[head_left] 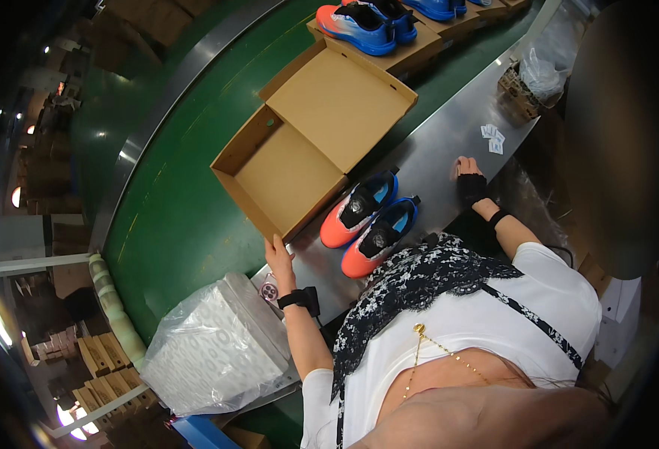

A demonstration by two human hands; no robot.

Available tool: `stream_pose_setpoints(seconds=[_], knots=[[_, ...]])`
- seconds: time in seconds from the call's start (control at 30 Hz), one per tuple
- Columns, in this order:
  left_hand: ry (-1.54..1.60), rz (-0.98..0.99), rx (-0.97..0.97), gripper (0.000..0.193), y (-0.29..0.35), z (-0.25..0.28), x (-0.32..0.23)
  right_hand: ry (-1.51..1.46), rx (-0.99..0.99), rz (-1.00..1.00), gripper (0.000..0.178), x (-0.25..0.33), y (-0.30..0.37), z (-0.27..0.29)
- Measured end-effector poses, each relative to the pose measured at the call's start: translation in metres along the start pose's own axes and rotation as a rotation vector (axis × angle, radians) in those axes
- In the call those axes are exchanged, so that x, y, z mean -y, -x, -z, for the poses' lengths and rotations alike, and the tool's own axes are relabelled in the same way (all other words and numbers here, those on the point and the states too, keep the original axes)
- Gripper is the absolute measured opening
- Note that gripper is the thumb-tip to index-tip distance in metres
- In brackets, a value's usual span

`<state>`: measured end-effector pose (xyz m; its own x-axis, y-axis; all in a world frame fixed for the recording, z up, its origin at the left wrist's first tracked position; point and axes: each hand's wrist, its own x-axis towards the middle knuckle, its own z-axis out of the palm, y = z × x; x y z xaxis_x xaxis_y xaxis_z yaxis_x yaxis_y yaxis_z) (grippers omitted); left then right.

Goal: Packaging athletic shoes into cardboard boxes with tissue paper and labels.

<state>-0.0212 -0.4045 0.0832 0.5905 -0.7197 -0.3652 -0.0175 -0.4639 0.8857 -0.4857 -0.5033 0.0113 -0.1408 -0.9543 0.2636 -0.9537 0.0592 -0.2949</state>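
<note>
Lidded cardboard box (pixel 288 166), hinged back at centre of frame on a green surface (pixel 161 232); a pair of orange-and-blue shoes (pixel 353 212) stands beside its lower-right wall, on the metal ledge (pixel 425 161). Principal hazard: pushed at one corner only, the box might swivel, and its wall, close to the shoes, could nudge them toward the floral apron (pixel 423 273). Secondary hazard, right of centre: a careless sweep could scatter the loose white slips (pixel 493 139). Left hand (pixel 280 262): fingers extended, thumb apart, touching the box's lowest corner; whether it grips the cardboard is unclear. Right hand (pixel 469 176): fingers loosely curled over the ledge, near the slips; whether anything is held is not discernible
</note>
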Motion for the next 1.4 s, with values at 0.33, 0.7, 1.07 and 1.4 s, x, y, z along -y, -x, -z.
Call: stream_pose_setpoints(seconds=[0.33,0.7,1.07,1.4], knots=[[0.026,-0.3,-0.425,0.028,0.039,0.157,-0.004,-1.24,0.53,0.123,0.023,0.207,-0.054,0.081],[-1.023,0.36,-0.352,0.072,0.085,0.271,0.073,-0.149,1.032,1.047,0.037,0.326,-0.023,-0.029],[-1.153,0.077,-0.615,0.027,0.1,0.257,0.04,-0.281,0.945,1.192,0.024,0.308,-0.032,0.014],[-0.652,-0.675,-1.023,0.019,0.103,0.236,-0.133,-0.5,1.291,0.886,0.041,0.328,-0.01,-0.028]])
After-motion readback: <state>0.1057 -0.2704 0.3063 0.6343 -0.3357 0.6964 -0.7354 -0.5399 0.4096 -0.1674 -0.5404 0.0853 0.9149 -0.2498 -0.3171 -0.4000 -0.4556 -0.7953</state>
